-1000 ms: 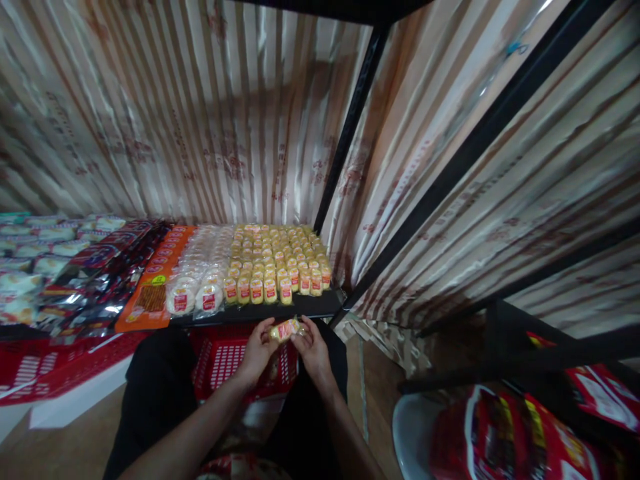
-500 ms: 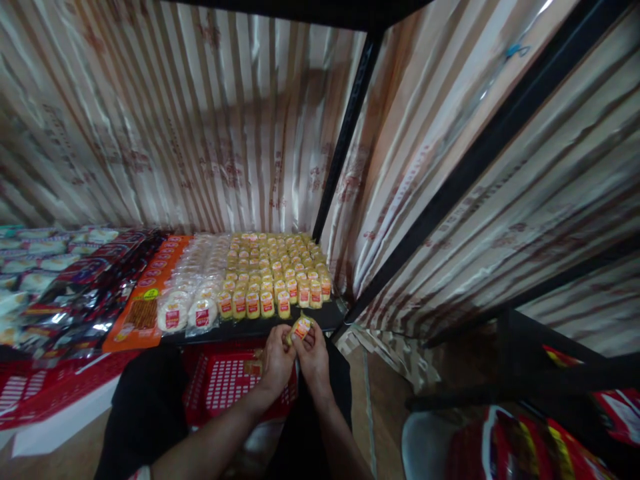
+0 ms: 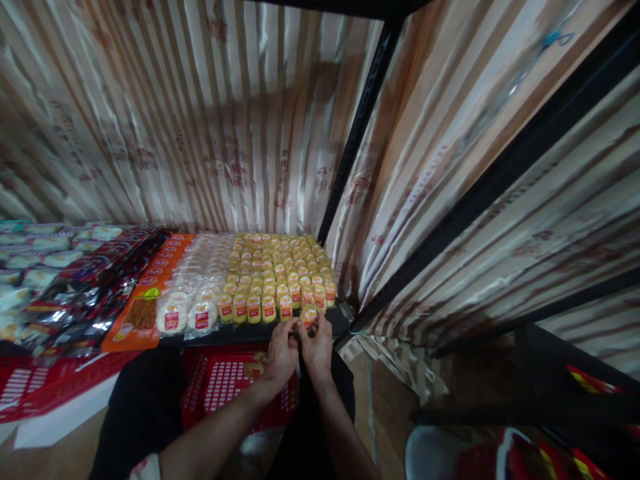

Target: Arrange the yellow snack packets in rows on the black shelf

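Note:
A small yellow snack cake in clear wrap (image 3: 309, 315), with a red and white label, is held at the front edge of the black shelf (image 3: 235, 331). The thumb and fingers of my right hand (image 3: 318, 350) close on it from the right. My left hand (image 3: 283, 353) is just left of it, fingers curled together; whether they pinch the wrapper's edge is hidden. Behind my hands, several rows of matching yellow cakes (image 3: 269, 308) stand upright, labels facing me. Beneath my forearms a red plastic basket (image 3: 225, 383) holds a few wrapped pieces (image 3: 254, 369).
To the left lie round white packaged crackers (image 3: 202, 316), an orange snack bag (image 3: 137, 317), dark packets (image 3: 80, 293) and white packets (image 3: 37, 277). Black metal posts (image 3: 357, 133) and a striped curtain (image 3: 240, 113) close off the back. Red packages (image 3: 530, 460) are at lower right.
The held cake has moved slightly forward and right, up to the front row. My right hand went with it, while my left hand has come partly away from the cake.

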`<state>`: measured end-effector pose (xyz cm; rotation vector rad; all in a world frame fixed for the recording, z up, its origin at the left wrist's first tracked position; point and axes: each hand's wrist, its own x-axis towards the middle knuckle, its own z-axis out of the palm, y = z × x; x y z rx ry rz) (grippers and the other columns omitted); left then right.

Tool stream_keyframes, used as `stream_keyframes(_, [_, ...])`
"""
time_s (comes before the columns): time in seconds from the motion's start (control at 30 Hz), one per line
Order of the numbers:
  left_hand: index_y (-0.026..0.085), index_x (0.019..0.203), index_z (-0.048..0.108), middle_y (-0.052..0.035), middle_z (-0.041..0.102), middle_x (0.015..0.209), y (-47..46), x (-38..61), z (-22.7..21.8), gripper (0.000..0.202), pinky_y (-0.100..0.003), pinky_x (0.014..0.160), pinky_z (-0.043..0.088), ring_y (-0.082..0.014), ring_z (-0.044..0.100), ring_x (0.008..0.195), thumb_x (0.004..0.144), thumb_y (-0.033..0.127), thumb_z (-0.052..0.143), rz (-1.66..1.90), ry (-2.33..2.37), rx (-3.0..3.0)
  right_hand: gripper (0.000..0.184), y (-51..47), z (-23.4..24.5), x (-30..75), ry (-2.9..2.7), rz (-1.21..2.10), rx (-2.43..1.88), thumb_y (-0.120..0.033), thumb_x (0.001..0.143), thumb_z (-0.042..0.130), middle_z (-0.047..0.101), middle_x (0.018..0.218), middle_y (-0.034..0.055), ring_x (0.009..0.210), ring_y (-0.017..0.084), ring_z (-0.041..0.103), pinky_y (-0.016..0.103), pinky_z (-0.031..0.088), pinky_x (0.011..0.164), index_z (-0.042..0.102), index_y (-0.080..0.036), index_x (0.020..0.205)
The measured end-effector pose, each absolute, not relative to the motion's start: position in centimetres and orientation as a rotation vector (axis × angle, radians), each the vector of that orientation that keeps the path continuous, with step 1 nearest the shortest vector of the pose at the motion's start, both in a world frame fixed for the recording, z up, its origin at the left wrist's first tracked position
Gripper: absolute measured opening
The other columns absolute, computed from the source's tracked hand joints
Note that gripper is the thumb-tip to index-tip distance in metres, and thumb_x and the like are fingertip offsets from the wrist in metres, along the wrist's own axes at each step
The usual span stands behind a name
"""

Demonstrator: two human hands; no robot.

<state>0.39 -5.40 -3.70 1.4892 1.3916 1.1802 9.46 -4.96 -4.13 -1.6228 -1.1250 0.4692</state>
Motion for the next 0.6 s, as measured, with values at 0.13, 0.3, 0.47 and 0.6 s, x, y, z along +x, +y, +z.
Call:
stream_keyframes(0.13, [0.017,0.108,0.061,-0.0067,0.062,0.108,-4.8,0.1,-3.7,0.049,-0.033,0.097,0.042,-0.0174,0.057,0.1,0.066,0.0,0.042,1.142,1.426,1.397,0.054,-4.0,-4.3,9.3,-1.159,0.452,-1.597,-0.042,0.077,0.054,0.052,0.104,0.0112,0.087,0.022,0.057,0.038,0.048,0.082,0.049,-0.017,0.125])
stream_keyframes(0.3, [0.016,0.111,0.062,-0.0077,0.063,0.101,-4.3,-0.2,-3.9,0.051,-0.034,0.097,0.041,-0.0189,0.056,0.098,0.066,0.001,0.043,1.06,1.52,1.422,0.049,-3.3,-3.9,9.1,-1.228,0.329,-1.686,-0.042,0.079,0.052,0.056,0.101,0.0113,0.091,0.024,0.054,0.039,0.044,0.086,0.053,-0.015,0.12])
stream_keyframes(0.47, [0.016,0.112,0.062,-0.008,0.062,0.101,-4.1,-0.4,-4.1,0.053,-0.035,0.098,0.04,-0.0195,0.055,0.098,0.065,0.002,0.042,1.045,1.533,1.441,0.045,-2.8,-3.4,8.9,-1.283,0.239,-1.734,-0.041,0.079,0.051,0.059,0.099,0.0114,0.092,0.025,0.051,0.04,0.04,0.088,0.055,-0.015,0.116])
stream_keyframes(0.6, [0.018,0.114,0.061,-0.0066,0.063,0.101,-4.2,-0.6,-4.2,0.056,-0.034,0.098,0.04,-0.0187,0.055,0.098,0.064,0.002,0.042,1.071,1.514,1.397,0.04,-2.3,-3.4,8.4,-1.279,0.271,-1.679,-0.038,0.078,0.053,0.058,0.098,0.0109,0.09,0.024,0.051,0.039,0.041,0.085,0.054,-0.015,0.111])
